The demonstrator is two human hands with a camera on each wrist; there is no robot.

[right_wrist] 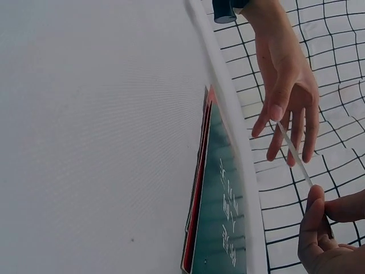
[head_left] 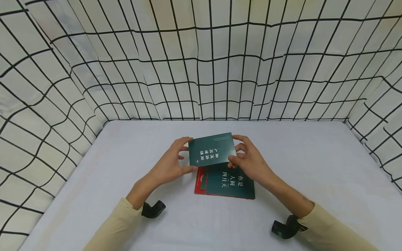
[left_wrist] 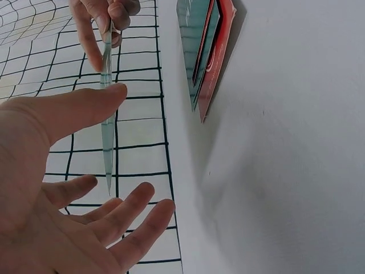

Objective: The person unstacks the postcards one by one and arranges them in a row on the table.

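Both hands' grip pinches a green card point(head_left: 212, 149) above the white table point(head_left: 314, 167) — grid-cloth walls point(head_left: 201, 59) around.

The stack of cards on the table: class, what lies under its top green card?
Under the top green card a second green edge and a red card peek out at the left. Their faces are covered, so any further cards stay hidden.

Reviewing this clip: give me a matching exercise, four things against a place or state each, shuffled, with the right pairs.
Things:
1. teal card
2. stack
3. left hand
4. red card

Places or states:
A. at the bottom of the pile, its edge showing at the left
B. held off the table between both hands
C. lying on the table under the right hand
D. at the card's left edge

Pairs: 1-B, 2-C, 3-D, 4-A
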